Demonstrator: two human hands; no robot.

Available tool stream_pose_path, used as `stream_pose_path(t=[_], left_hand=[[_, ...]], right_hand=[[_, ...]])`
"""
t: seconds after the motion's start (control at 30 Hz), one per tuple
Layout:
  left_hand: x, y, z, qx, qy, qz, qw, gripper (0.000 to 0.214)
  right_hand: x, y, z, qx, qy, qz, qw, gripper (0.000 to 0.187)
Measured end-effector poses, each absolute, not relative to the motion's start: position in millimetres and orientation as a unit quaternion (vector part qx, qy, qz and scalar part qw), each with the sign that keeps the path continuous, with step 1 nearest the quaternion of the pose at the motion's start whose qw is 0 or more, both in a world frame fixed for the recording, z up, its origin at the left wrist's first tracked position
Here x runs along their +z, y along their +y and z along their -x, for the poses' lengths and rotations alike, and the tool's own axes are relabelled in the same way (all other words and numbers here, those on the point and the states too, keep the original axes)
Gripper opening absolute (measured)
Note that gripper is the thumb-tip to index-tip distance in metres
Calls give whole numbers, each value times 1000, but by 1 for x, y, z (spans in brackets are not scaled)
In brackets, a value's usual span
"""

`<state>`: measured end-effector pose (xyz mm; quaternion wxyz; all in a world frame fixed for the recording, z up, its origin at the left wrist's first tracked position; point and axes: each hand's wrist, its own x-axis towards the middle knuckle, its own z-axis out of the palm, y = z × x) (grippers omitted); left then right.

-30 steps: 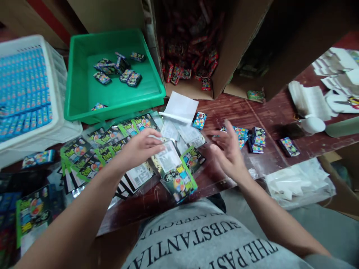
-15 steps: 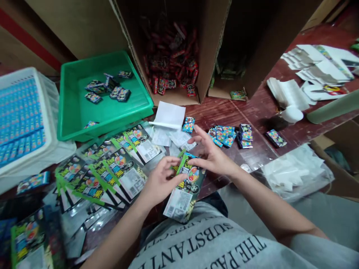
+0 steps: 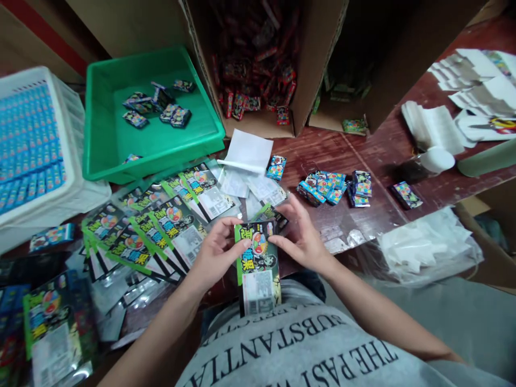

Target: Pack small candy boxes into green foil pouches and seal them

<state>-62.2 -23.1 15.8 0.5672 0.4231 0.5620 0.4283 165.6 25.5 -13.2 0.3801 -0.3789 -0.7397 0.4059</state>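
Between my hands is a black and green printed candy pouch (image 3: 260, 263), upright, with a white label on its lower half. My left hand (image 3: 221, 248) pinches its left edge, thumb on the front. On the opposite side my right hand (image 3: 300, 236) grips the upper right edge, its thumb also on the front and its fingers behind. Whether anything is inside the pouch cannot be made out. Several matching pouches (image 3: 155, 236) lie fanned out left of my hands. Beyond my right hand are small blue candy packets (image 3: 324, 185) and one single blue packet (image 3: 276, 167).
A green tray (image 3: 193, 131) holds several dark packets, beside a white crate (image 3: 76, 166) of blue packets. Cardboard boxes (image 3: 318, 70) stand at the back, one with red packets. A white-capped jar (image 3: 435, 161), scissors (image 3: 502, 125) and a plastic bag (image 3: 427, 244) are at right.
The pouch has turned from a slant to nearly upright. My right hand has moved down to its right edge, and my left hand has shifted slightly left along with it.
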Motion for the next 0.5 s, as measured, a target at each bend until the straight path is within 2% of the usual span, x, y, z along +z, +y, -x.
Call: stream_pose_path(t=[0.07, 0.23, 0.33, 0.43, 0.5], left_hand=[[18, -24, 69, 423, 567, -422, 567, 37], [16, -26, 68, 449, 560, -436, 544, 15], [14, -26, 63, 482, 559, -414, 532, 18], [18, -26, 62, 502, 554, -401, 529, 36], [24, -27, 62, 476, 558, -426, 530, 30]], right_hand=[[-17, 19, -159, 446, -694, 385, 414, 89], [-14, 15, -148, 520, -659, 350, 416, 80], [-8, 17, -149, 525, -638, 347, 445, 82], [-2, 18, -151, 542, -621, 340, 451, 93], [2, 19, -153, 563, -626, 335, 423, 95]])
